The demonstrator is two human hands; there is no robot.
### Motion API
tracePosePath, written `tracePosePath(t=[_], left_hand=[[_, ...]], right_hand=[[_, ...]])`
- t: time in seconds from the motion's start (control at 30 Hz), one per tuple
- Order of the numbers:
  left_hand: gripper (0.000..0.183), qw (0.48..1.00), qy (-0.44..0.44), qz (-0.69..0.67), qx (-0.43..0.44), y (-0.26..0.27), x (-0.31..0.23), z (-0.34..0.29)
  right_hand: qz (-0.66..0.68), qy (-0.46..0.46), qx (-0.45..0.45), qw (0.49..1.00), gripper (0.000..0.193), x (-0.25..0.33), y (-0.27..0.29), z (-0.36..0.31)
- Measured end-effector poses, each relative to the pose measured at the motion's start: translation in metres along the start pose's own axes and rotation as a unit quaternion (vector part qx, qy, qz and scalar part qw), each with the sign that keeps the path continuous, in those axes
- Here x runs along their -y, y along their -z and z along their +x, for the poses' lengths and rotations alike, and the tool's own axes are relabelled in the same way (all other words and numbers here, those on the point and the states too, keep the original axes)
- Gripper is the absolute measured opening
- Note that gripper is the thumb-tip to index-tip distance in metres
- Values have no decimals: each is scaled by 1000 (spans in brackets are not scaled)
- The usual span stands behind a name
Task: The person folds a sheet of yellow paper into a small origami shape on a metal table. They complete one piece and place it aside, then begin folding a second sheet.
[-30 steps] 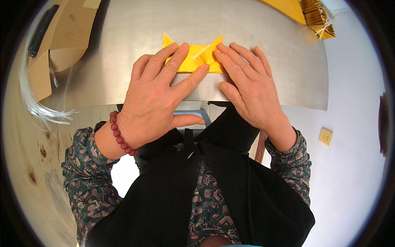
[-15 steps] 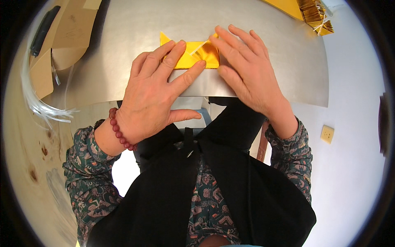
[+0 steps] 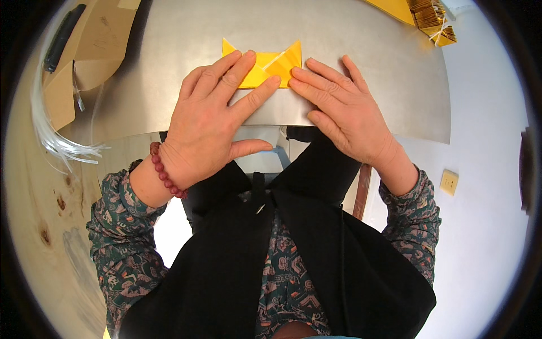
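A folded sheet of shiny yellow paper (image 3: 271,61) lies on the grey metal table in front of me, with a pointed corner standing up at each end and a white strip along one fold. Across its left part my left hand (image 3: 212,113) lies spread, fingertips pressing on the paper and the thumb stretched out below. My right hand (image 3: 347,107) is at the paper's right end, its index fingertip touching the lower right edge, the other fingers extended and apart. The left fingers hide part of the paper's left side.
An opened cardboard box (image 3: 101,48) with a dark object (image 3: 65,38) stands at the left, beside a bundle of clear plastic strips (image 3: 53,133). Folded gold paper pieces tied with string (image 3: 432,22) lie at the far right. A socket (image 3: 449,182) is on the white surface at right.
My right hand has drawn back from the paper's upper right corner to its lower right edge. That right corner now stands uncovered. My left hand stays nearly in place on the paper.
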State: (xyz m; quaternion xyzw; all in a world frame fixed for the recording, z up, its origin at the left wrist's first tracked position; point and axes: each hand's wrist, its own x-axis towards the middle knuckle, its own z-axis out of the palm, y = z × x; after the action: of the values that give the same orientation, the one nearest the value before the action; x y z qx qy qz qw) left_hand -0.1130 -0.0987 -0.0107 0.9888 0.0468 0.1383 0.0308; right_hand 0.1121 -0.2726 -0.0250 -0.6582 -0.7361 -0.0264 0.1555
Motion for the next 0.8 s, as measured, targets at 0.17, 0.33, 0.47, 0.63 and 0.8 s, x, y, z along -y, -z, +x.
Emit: tracePosePath(t=[0.17,0.33,0.47,0.63,0.8], left_hand=[[83,1000,-10,-4,-11,0,0,0],[85,1000,0,0,-18,-1,-4,-1],[89,999,6,1,-32,-4,-10,2],[89,999,3,2,-49,-5,-14,5],[89,999,14,18,-43,-8,-15,5]], right_hand=[[9,26,8,1000,42,-11,3,1],[36,30,16,999,41,-11,2,6],[106,17,-6,994,40,-12,1,5],[124,19,-17,992,40,-14,-3,7],[120,10,-54,991,44,-12,-6,11]])
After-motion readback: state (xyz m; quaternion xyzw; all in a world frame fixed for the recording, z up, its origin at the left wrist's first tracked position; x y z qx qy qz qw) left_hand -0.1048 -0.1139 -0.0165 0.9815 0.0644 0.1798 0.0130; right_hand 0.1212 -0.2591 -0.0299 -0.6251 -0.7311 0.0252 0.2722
